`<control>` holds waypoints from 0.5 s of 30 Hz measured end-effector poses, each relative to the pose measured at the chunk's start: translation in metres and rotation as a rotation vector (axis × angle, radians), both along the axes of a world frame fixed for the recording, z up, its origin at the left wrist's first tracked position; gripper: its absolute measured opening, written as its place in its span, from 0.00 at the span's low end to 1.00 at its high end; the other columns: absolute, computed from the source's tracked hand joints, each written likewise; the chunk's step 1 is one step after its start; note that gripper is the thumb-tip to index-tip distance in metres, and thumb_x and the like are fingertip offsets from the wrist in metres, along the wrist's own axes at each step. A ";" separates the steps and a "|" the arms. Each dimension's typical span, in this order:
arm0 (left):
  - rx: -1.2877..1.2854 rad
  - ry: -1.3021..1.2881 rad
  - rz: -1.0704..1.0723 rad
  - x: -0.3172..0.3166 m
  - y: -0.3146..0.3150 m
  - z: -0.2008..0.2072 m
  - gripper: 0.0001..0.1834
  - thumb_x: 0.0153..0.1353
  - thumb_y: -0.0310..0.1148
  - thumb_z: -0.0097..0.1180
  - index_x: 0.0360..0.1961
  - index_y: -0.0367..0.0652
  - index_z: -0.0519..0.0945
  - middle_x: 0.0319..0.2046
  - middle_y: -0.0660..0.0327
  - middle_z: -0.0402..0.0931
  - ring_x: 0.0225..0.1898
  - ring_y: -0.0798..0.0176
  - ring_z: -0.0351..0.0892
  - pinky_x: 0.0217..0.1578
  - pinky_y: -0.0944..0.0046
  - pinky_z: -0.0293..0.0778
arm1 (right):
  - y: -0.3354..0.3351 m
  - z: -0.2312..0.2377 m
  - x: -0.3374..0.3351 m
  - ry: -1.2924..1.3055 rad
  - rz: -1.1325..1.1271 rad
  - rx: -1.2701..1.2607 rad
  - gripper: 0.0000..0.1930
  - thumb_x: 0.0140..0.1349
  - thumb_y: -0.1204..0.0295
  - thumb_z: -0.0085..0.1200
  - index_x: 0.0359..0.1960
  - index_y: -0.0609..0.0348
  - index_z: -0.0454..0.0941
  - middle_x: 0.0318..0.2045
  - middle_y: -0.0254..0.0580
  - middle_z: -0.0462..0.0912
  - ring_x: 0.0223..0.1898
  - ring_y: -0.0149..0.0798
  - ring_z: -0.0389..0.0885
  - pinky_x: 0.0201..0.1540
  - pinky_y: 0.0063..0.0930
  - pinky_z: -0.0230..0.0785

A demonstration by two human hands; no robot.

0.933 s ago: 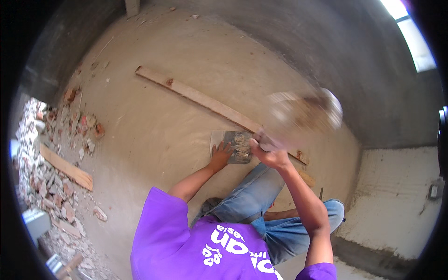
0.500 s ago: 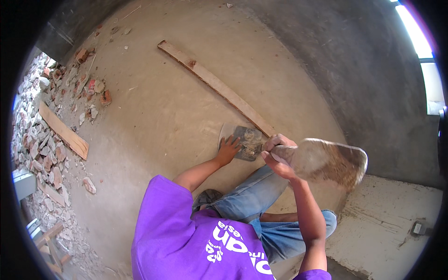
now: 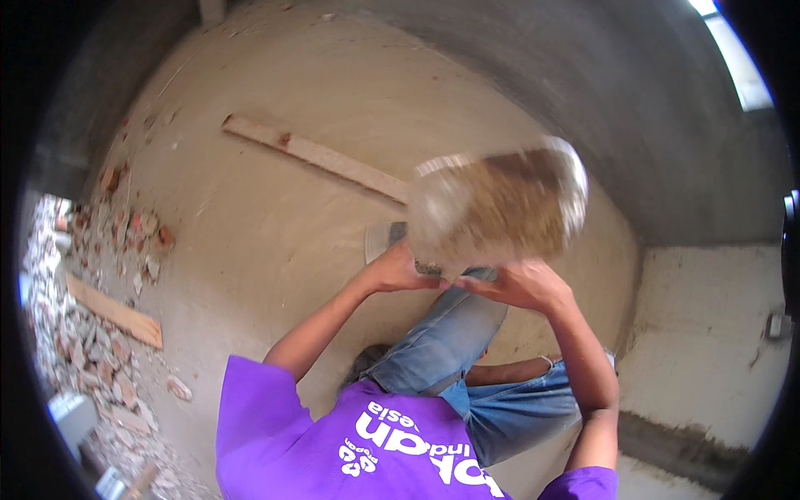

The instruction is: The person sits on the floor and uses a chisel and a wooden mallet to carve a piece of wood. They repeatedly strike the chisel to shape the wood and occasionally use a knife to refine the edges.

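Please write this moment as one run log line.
left hand: on floor block | right hand: raised, holds blurred tool | plank behind

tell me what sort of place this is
Most likely a building site or a room under construction: bare cement floor, rough unfinished wall, broken brick rubble heaped at the left, and a loose wooden plank.

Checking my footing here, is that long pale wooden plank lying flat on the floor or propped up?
Flat: the long pale wooden plank lies full-length on the concrete floor.

Long pale wooden plank (image 3: 317, 155) on the dusty concrete floor (image 3: 250, 225), broken red brick rubble (image 3: 92, 333) far left.
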State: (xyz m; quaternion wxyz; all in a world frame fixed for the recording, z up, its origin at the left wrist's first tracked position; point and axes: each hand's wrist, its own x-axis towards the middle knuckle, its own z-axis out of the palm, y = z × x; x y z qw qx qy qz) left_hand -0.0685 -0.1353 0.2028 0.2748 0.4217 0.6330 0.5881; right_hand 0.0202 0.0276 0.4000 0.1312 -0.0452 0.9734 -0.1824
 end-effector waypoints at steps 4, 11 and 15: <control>0.246 0.221 0.060 -0.014 -0.013 0.067 0.39 0.59 0.47 0.70 0.65 0.41 0.65 0.59 0.52 0.74 0.62 0.53 0.72 0.64 0.50 0.69 | 0.048 0.027 0.058 -0.037 -0.270 0.020 0.34 0.66 0.57 0.59 0.71 0.51 0.63 0.62 0.54 0.72 0.65 0.54 0.69 0.68 0.46 0.62; 0.690 0.039 0.112 0.003 -0.013 0.068 0.20 0.67 0.40 0.61 0.46 0.50 0.61 0.32 0.62 0.70 0.34 0.64 0.73 0.42 0.55 0.75 | 0.083 0.032 0.227 0.092 -0.986 0.121 0.25 0.68 0.65 0.56 0.64 0.60 0.71 0.56 0.52 0.79 0.59 0.49 0.77 0.65 0.40 0.64; 0.889 0.072 0.210 0.010 -0.014 0.075 0.19 0.59 0.29 0.66 0.43 0.44 0.66 0.29 0.59 0.75 0.26 0.62 0.75 0.29 0.57 0.76 | 0.077 0.009 0.296 0.398 -1.303 0.116 0.15 0.73 0.67 0.48 0.51 0.67 0.78 0.43 0.48 0.84 0.50 0.42 0.80 0.58 0.34 0.68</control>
